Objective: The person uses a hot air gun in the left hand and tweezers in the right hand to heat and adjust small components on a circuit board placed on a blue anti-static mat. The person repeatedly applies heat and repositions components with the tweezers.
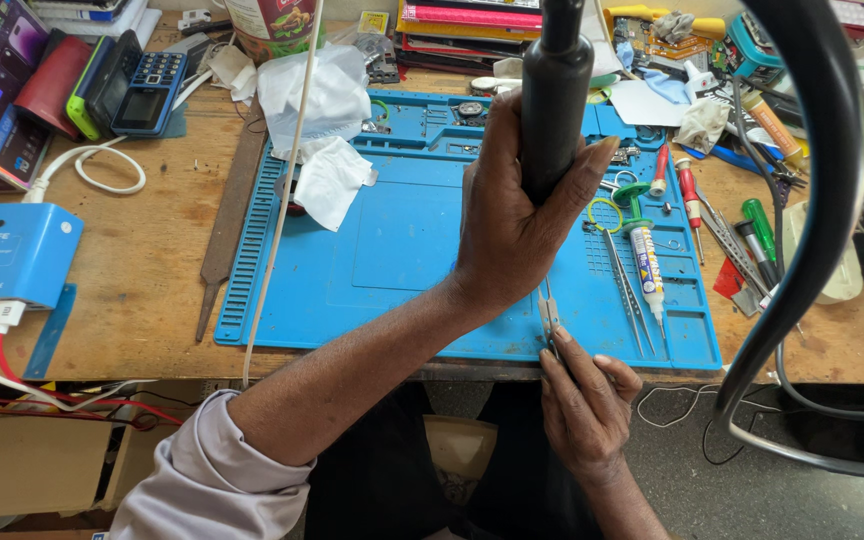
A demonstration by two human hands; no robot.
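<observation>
My hands over a blue repair mat (402,260).
Left hand (512,220), frame centre, grips a black hot-air handle (555,90); right hand (584,410), below, pinches tweezers (549,318).

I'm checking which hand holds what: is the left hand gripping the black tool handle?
Yes: the left hand is wrapped around the black tool handle, while the right hand holds tweezers at the blue mat.

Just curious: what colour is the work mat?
Blue work mat, clearest in the head view.
</observation>
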